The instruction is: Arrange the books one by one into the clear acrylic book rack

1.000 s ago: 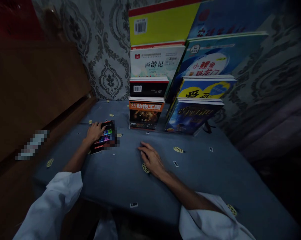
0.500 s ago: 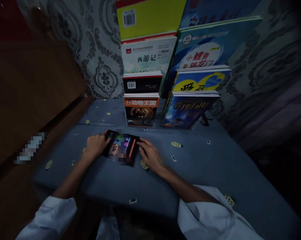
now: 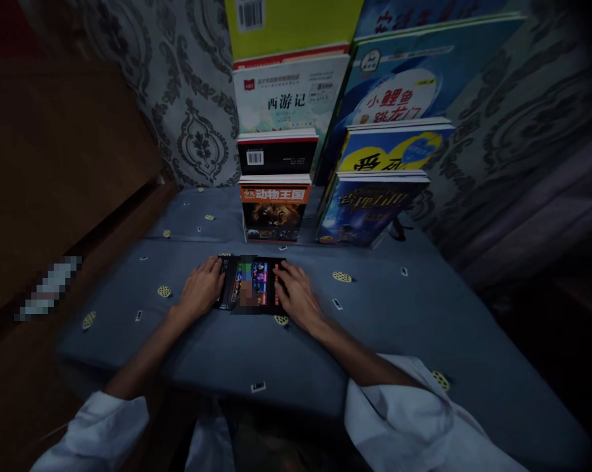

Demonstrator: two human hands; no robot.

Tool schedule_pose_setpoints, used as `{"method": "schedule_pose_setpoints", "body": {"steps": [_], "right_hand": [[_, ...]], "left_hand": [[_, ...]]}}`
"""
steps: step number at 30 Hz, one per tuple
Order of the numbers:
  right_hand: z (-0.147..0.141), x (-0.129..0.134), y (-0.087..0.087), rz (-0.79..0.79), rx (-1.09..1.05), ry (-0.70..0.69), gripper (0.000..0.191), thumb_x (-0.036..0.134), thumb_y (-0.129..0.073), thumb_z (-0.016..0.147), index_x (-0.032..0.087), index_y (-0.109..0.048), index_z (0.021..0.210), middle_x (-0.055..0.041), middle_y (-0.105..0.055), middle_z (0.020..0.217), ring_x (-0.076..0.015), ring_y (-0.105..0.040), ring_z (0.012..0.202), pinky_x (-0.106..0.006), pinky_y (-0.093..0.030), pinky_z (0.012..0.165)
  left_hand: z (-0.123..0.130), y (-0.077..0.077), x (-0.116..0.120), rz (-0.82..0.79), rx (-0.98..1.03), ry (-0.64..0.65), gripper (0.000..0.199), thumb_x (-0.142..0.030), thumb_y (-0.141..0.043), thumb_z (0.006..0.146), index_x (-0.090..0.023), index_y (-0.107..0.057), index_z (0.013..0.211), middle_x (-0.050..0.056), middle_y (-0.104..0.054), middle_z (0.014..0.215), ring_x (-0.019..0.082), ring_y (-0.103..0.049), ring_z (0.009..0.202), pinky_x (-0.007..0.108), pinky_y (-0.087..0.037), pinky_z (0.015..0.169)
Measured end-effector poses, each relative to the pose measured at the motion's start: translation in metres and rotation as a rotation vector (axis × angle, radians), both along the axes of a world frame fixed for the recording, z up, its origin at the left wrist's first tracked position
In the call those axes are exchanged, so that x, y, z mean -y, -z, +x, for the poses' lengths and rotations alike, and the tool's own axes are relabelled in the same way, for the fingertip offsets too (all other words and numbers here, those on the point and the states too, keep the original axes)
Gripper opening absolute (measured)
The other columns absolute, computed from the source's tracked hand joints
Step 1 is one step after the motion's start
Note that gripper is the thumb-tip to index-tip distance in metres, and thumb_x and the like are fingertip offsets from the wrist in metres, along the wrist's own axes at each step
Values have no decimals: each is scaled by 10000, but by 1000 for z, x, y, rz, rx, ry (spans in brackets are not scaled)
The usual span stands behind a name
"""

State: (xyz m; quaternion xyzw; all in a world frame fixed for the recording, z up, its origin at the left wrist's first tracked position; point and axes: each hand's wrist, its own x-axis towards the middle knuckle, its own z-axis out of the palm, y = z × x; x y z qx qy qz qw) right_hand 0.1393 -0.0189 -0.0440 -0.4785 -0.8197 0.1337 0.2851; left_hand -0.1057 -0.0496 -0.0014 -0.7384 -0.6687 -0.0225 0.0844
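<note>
A small black book [image 3: 229,282] with bright coloured pictures and a red strip lies flat on the patterned cloth, part of it blurred out. My left hand [image 3: 202,286] holds its left edge, fingers bent over the side. At the opposite edge, my right hand [image 3: 299,296] grips with its fingertips resting on the red strip. Both thumbs are mostly hidden. Just beyond the book stands an upright book with a lion on its cover [image 3: 275,211].
Behind stand two columns of upright books, including a dark blue one [image 3: 369,208], a black one [image 3: 278,157] and a pale one [image 3: 286,92]. A blue cloth with pineapple prints [image 3: 384,328] covers the surface. Wooden furniture [image 3: 64,157] rises at left, patterned wallpaper [image 3: 202,124] behind.
The small black book has turned from tilted to nearly square with me and lies flatter. Both hands have shifted slightly with it, still at its two edges. The view has tipped a little downward.
</note>
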Motion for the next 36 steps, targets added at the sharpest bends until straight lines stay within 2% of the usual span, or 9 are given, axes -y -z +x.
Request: {"method": "schedule_pose_setpoints", "body": {"steps": [3, 6, 11, 17, 23, 30, 36], "right_hand": [[-1, 0, 0, 17, 23, 2, 387, 208, -444, 944, 128, -651, 1261, -177, -569, 1397, -319, -521, 1274, -523, -428, 1075], [-1, 1, -1, 32, 40, 2, 398, 207, -429, 949, 141, -643, 1278, -169, -572, 1394, -318, -514, 1278, -516, -443, 1058], [-2, 3, -4, 24, 63, 7, 411, 203, -416, 951, 133, -638, 1290, -182, -569, 1393, -319, -513, 1266, -508, -450, 1045], [-2, 3, -6, 13, 76, 7, 423, 185, -421, 941, 139, -629, 1306, -188, -557, 1413, -311, -508, 1284, -521, -432, 1064], [-4, 2, -4, 29, 73, 5, 457, 183, -402, 942, 135, -580, 1361, -171, -550, 1441, -301, -445, 1379, -514, -404, 1103], [-6, -6, -5, 33, 142, -148, 600, 189, -412, 915, 101, -380, 1507, -192, -457, 1527, -271, -358, 1463, -556, -268, 1190], [-5, -7, -11, -3, 170, -132, 606, 295, -439, 936, 82, -378, 1500, -211, -462, 1517, -278, -359, 1464, -554, -254, 1192]], "left_hand": [[0, 8, -6, 23, 71, 44, 377, -248, -415, 1009, -127, -540, 1344, 161, -545, 1451, 278, -526, 1343, 428, -431, 1111], [7, 10, -10, 32, 132, 112, 389, -283, -441, 1002, -126, -547, 1341, 161, -546, 1451, 273, -525, 1348, 420, -433, 1121], [32, 13, -16, 56, 170, 260, 414, -299, -440, 1001, -101, -559, 1345, 169, -557, 1439, 273, -507, 1366, 427, -428, 1129], [62, 22, -27, 70, 199, 426, 413, -250, -401, 1006, -135, -543, 1376, 137, -566, 1440, 264, -493, 1378, 447, -425, 1113], [68, 21, -31, 80, 232, 442, 405, -249, -426, 991, -154, -560, 1362, 119, -577, 1431, 254, -492, 1370, 454, -407, 1115], [64, 17, -32, 64, 234, 457, 381, -248, -462, 975, -155, -587, 1323, 138, -614, 1379, 253, -525, 1337, 453, -417, 1101], [63, 17, -29, 73, 228, 439, 398, -251, -428, 998, -160, -558, 1363, 130, -595, 1408, 232, -524, 1346, 423, -421, 1104]]}}
